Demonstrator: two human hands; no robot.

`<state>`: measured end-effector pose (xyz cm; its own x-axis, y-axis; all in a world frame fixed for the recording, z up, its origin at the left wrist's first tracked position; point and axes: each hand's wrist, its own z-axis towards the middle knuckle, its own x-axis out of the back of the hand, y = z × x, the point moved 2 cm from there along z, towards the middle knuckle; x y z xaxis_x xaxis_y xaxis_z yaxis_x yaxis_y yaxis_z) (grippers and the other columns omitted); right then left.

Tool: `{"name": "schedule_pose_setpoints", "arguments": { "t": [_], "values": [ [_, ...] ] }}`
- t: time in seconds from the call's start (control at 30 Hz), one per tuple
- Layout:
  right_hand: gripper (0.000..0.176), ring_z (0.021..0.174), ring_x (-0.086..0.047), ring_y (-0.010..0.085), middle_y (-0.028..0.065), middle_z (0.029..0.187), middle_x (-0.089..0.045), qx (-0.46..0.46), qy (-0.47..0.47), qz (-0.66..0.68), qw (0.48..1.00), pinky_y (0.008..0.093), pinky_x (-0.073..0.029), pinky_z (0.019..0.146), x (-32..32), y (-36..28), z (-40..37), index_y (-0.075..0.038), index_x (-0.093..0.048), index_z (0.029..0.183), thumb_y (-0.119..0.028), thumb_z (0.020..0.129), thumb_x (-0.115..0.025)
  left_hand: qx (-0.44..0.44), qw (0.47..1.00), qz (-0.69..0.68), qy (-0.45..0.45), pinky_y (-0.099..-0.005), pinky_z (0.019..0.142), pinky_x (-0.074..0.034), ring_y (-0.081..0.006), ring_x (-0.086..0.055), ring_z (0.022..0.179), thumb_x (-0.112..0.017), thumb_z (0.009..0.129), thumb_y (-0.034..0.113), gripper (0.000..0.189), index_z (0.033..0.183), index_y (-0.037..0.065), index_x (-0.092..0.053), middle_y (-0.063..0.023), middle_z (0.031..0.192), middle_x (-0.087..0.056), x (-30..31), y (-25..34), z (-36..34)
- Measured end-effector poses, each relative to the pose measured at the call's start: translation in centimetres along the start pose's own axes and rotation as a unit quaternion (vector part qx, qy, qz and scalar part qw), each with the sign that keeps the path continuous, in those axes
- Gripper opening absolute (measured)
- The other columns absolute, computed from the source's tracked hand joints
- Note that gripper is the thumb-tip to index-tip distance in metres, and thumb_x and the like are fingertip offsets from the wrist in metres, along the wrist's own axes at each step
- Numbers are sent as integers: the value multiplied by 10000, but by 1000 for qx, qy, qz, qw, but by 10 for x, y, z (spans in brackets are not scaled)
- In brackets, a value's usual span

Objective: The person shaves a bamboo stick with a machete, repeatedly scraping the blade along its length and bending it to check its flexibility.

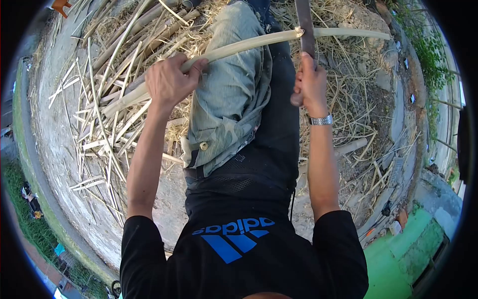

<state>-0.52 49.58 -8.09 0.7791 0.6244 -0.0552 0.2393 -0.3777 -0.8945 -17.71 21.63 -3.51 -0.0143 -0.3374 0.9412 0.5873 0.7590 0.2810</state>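
A long pale bamboo pole (244,46) runs from the lower left up to the right, across a grey-green cloth (231,89) laid over one leg. My left hand (172,82) is wrapped round the pole, left of the cloth. My right hand (312,82), with a metal watch at the wrist, grips the handle of a dark long-bladed knife (305,30). The blade stands upright across the pole, and a small pale curl of shaving (299,32) sits where they meet. The handle's round end shows below my fingers.
Bamboo strips (107,144) and brown sticks (144,37) lie heaped on the left ground. Shavings (348,94) cover the ground on the right. An orange stool (61,7) stands at the top left, green plants (423,45) at the right edge.
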Motion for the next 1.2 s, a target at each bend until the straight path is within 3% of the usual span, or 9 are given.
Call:
{"name": "schedule_pose_setpoints", "arguments": {
  "t": [0.1, 0.2, 0.23, 0.27, 0.6, 0.73, 0.97, 1.07, 1.2],
  "values": [
    [455, 372, -460, 102, -13, 524, -490, 76, 104, -50, 990, 305, -379, 361, 56, -15, 29, -95, -481, 684, -377, 1006, -634, -5, 1000, -2, -19, -344, 414, -337, -153, -449, 379, -696, 879, 666, 599, 619, 129, -653, 2, 455, -523, 6, -19, 2],
    [451, 369, -462, 114, 2, 524, -506, 87, 75, -60, 992, 309, -377, 362, 3, -4, 5, -82, -493, 689, -372, 1003, -640, -3, 999, 37, -37, -350, 403, -281, -140, -384, 381, -695, 880, 659, 612, 572, 139, -600, 22, 442, -455, -9, 21, 14],
    [458, 371, -465, 124, 7, 528, -514, 228, 59, -181, 955, 302, -378, 366, -5, 27, 20, -73, -504, 699, -389, 1003, -633, -5, 1000, 26, -7, -349, 405, -282, -150, -386, 383, -691, 884, 658, 613, 571, 140, -593, 14, 446, -459, -2, 20, 18],
    [452, 377, -469, 123, -2, 527, -506, 26, 20, -31, 999, 296, -374, 368, -14, 12, -4, -72, -519, 705, -391, 1005, -629, -10, 1000, 17, 22, -347, 406, -283, -160, -388, 384, -688, 888, 657, 614, 571, 141, -586, 6, 451, -463, 7, 17, 20],
    [450, 393, -406, 67, -42, 549, -440, 11, -23, -20, 999, 261, -352, 373, -21, 5, -17, -121, -473, 736, -448, 992, -645, 34, 998, -39, -23, -430, 485, -426, -253, -559, 447, -709, 893, 597, 574, 625, 96, -627, -64, 496, -562, -7, 11, 3],
    [473, 383, -407, 93, -18, 555, -478, 67, 68, -11, 995, 270, -352, 362, 10, -10, -3, -118, -471, 708, -457, 984, -652, 64, 996, -39, -40, -454, 519, -443, -301, -595, 496, -709, 893, 598, 573, 641, 92, -614, -99, 509, -560, 2, -5, -7],
    [412, 403, -421, 94, -16, 580, -479, -67, -124, 25, 990, 276, -382, 392, -22, -18, -54, -98, -507, 722, -380, 990, -643, 85, 980, -132, -121, -418, 598, -485, -330, -642, 594, -776, 886, 415, 381, 925, 37, -752, -122, 647, -680, 14, -2, -15],
    [432, 416, -438, 84, -23, 588, -472, -88, -173, 125, 973, 279, -403, 400, -13, -41, -77, -96, -509, 737, -412, 989, -664, 141, 978, -154, 0, -405, 599, -484, -290, -645, 591, -789, 887, 394, 372, 944, 29, -747, -135, 668, -688, 34, -32, -4],
    [388, 455, -500, 85, -17, 601, -507, 116, -137, 130, 975, 289, -458, 433, -17, -92, -101, -79, -526, 743, -314, 991, -711, 145, 943, -240, 181, -264, 563, -441, -115, -609, 619, -656, 1029, 247, 246, 986, 19, -740, -51, 818, -739, 99, -36, 29]
  ]
}}
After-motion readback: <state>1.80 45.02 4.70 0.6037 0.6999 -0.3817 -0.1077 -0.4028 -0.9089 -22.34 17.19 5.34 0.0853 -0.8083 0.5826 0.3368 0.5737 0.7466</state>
